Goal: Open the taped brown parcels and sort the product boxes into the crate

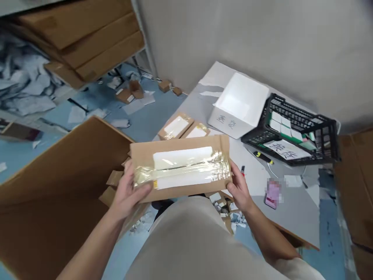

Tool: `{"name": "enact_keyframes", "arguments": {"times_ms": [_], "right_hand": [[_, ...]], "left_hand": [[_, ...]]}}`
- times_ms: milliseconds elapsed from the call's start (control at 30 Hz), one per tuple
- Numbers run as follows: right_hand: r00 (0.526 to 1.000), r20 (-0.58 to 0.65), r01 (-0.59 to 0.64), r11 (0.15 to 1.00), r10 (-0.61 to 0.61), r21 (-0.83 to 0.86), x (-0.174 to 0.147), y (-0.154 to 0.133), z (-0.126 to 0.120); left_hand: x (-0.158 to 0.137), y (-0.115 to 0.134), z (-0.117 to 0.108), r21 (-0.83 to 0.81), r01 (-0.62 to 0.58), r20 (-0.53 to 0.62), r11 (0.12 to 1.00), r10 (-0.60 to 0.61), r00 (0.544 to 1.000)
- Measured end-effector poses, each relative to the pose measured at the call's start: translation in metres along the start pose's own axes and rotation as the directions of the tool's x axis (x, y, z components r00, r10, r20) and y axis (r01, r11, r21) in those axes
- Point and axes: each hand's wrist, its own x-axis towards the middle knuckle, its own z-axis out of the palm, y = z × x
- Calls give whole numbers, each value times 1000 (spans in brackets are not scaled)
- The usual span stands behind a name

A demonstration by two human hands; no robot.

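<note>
Held level in front of my body is a brown cardboard box point(186, 188), with white labels and clear, yellowish tape across its upper face. My left hand point(128, 190) grips its left end, thumb on top. At the opposite end my right hand point(239, 186) is closed on the right edge. The fingers beneath the box are hidden. Just beyond it, two more taped boxes point(176, 126) with white labels lie on the grey table point(291, 206). A large open carton point(58, 186) stands on my left, with smaller boxes point(112, 184) partly visible inside.
A white bin point(241, 101) and a black plastic crate point(291, 132) holding green-white packs stand on the table. Near them lie a yellow-black cutter point(264, 157) and a pink phone point(271, 198). Stacked cartons point(81, 39) rise at the back left. Scrap paper and small boxes litter the blue floor point(100, 95).
</note>
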Motion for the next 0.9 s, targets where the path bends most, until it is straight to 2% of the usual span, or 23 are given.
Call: {"name": "enact_keyframes", "arguments": {"times_ms": [67, 167, 267, 367, 500, 567, 667, 767, 900], "right_hand": [[982, -183, -37, 999, 38, 7, -26, 22, -44], [904, -397, -150, 987, 158, 52, -58, 67, -88], [814, -511, -240, 961, 275, 136, -77, 112, -112], [771, -540, -270, 941, 338, 204, -84, 149, -120], [731, -556, -303, 918, 396, 256, -84, 182, -118], [708, -562, -330, 904, 428, 272, -83, 191, -115], [707, -546, -364, 893, 449, 263, -82, 198, -110], [693, -573, -372, 898, 436, 233, -82, 198, -104], [626, -631, -405, 882, 459, 240, -82, 195, -98]], "left_hand": [[25, 24, 54, -55, -24, 183, 998, 34, 983], [55, 36, 130, -85, 0, 393, 996, 34, 919], [74, 21, 191, -83, 53, 530, 995, -1, 848], [85, -10, 233, -72, 56, 552, 996, -7, 834], [97, -52, 260, -17, 74, 573, 997, -51, 818], [103, -71, 265, 11, 68, 590, 998, -61, 805], [109, -93, 271, 39, 74, 613, 997, -82, 786], [110, -109, 274, 8, 77, 631, 997, -65, 773], [106, -116, 277, -61, 44, 642, 997, 6, 767]]}}
